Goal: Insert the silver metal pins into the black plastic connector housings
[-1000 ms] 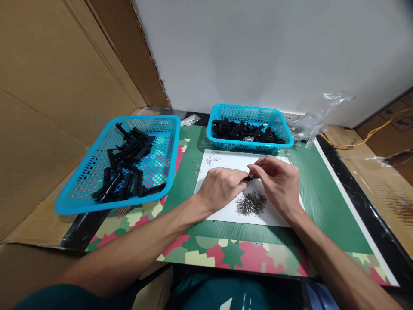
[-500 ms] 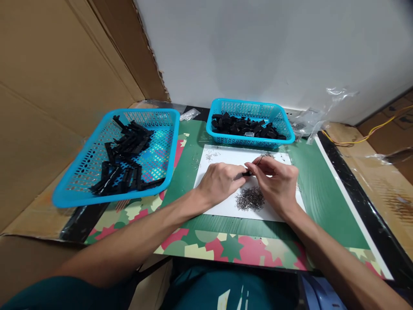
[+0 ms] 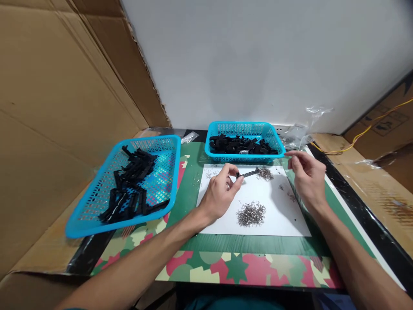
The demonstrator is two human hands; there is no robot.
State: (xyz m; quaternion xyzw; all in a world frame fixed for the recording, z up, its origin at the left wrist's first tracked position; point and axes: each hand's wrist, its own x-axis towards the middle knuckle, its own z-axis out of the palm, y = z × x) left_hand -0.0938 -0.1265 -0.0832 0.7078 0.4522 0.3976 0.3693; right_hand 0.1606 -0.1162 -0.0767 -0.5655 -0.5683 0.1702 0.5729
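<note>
My left hand point(image 3: 221, 189) is closed in a pinch on one end of a slim black plastic piece point(image 3: 250, 173). The piece points to the right above a white sheet of paper point(image 3: 222, 224). On the sheet, below that hand, lies a pile of tiny bent metal pieces point(image 3: 251, 214). A smaller metal pile point(image 3: 265, 174) sits close to the black piece's far end. My right hand point(image 3: 308, 176) is up at the sheet's right side. Its index finger stretches left beside the corner of the small blue basket point(image 3: 245, 159); the other fingers are curled, and nothing shows in them.
Black plastic parts fill the small basket's bottom. A larger blue basket point(image 3: 177, 172) at left holds several long black pieces point(image 3: 137, 172). Clear plastic bags point(image 3: 295, 137) lie at the back right, near a yellow cable point(image 3: 358, 137). Cardboard point(image 3: 64, 120) walls the left side.
My right hand has left the black piece and moved right, toward the small basket's corner. My left hand keeps the piece, now in plain sight. The view has tilted upward.
</note>
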